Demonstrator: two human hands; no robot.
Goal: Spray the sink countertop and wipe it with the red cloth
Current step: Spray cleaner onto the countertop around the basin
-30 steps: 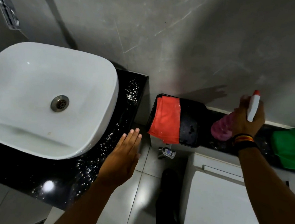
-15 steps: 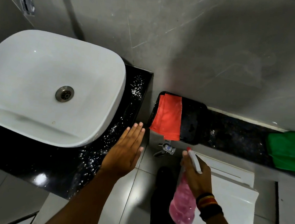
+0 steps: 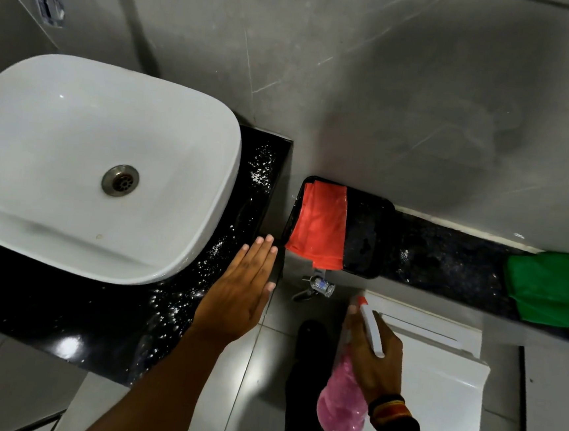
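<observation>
Fingers [image 3: 259, 251] of the left hand [image 3: 238, 297] are lying straight and together, palm down, grasping nothing, hovering flat over the right edge of the counter [image 3: 121, 331], where white droplets are speckling the black surface. Right hand [image 3: 372, 357] is gripping a bottle [image 3: 342, 406] by its neck, its fingers clenched around it, white nozzle pointing up and away, pink body hanging below the wrist. Sink [image 3: 84, 163] is sitting empty on the counter. Cloth [image 3: 320, 227] is lying folded in a black tray [image 3: 367, 236] on the ledge [image 3: 444, 257], near the left fingertips but apart; a green cloth [image 3: 552, 287] is resting further right
</observation>
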